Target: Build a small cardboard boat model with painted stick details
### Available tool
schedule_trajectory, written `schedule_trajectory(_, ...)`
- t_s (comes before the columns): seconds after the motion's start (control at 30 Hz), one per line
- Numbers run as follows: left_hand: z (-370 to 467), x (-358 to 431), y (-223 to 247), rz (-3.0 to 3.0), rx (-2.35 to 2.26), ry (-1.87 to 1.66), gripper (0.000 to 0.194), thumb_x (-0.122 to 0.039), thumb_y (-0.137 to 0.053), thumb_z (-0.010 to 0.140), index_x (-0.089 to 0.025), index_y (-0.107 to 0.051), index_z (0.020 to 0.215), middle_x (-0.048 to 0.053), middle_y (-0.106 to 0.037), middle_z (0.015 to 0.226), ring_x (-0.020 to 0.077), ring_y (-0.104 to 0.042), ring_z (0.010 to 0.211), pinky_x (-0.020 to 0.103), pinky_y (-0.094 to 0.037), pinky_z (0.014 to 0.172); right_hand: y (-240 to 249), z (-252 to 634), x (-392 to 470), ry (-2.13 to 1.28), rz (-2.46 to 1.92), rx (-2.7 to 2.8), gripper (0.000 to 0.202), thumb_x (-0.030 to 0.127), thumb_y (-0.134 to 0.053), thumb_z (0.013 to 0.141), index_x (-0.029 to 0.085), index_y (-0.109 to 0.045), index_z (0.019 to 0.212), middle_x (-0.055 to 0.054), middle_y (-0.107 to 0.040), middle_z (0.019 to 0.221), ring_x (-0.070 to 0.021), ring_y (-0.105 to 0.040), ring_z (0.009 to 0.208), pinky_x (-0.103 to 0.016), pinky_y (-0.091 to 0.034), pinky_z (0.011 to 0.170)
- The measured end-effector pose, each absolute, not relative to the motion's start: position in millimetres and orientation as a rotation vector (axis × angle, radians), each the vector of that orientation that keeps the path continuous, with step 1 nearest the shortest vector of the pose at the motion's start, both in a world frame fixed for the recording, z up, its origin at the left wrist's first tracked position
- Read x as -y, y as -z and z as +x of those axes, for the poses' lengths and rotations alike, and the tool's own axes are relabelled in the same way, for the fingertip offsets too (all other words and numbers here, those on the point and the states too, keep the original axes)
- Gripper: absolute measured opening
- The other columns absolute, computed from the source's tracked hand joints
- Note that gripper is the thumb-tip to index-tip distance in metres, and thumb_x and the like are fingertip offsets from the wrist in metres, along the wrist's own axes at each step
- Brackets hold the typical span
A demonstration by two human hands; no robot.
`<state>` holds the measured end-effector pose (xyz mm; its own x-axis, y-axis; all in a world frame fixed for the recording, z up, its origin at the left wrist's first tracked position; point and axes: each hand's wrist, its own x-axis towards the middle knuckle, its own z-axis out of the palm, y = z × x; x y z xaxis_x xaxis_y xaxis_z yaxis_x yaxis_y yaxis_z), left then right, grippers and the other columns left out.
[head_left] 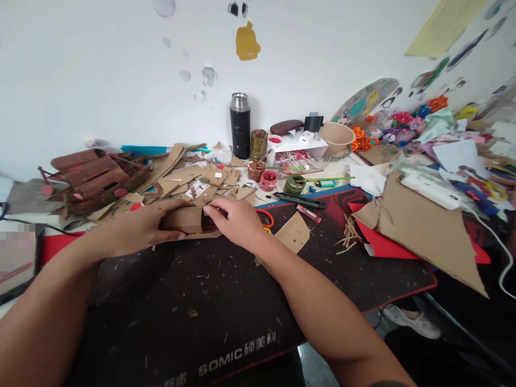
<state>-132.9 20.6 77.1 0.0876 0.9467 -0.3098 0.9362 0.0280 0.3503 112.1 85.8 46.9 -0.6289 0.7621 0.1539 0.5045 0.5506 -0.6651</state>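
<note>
A folded cardboard piece (184,220) rests at the back of the black desk mat, with a dark reddish-brown part at its right end. My left hand (147,226) grips its left end, thumb along the near side and fingers over the top. At the right end, my right hand (235,219) has thumb and forefinger pinched on the piece; its other fingers are curled and partly hidden. Scissors with orange handles (266,217) lie just beyond my right hand. A loose cardboard scrap (293,232) sits to the right of my right wrist.
Cardboard scraps (181,180) and a brown cardboard model (102,174) stand at the back left. Jars of red paint (268,181) and green paint (295,184), a utility knife (300,201) and a black thermos (241,129) are behind. A large cardboard sheet (427,231) lies right.
</note>
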Motion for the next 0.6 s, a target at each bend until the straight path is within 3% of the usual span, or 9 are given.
schedule_trajectory(0.37,-130.0,-19.5,-79.0,1.909,-1.831,-0.024,0.088,-0.065,-0.061,0.088,-0.016,-0.046,0.160,0.017,-0.063,0.155,0.0386,-0.066,0.131,0.046,-0.048,0.110,-43.0,111.5,-86.1,-0.824,-1.015,2.342,0.030,0.040,-0.057,0.111,0.022,-0.080,0.110,-0.006,-0.083,0.102,-0.0216,-0.072,0.094,-0.031,-0.042,0.077)
schedule_trajectory(0.6,-125.1,-15.1,-83.8,1.974,-1.768,-0.059,0.073,-0.050,-0.064,0.092,-0.020,-0.048,0.158,0.015,-0.061,0.156,0.0344,-0.063,0.133,0.045,-0.047,0.110,-39.3,111.2,-87.2,-0.844,-0.999,2.315,0.026,0.039,-0.059,0.110,0.024,-0.081,0.107,-0.005,-0.083,0.099,-0.0222,-0.073,0.091,-0.031,-0.043,0.075)
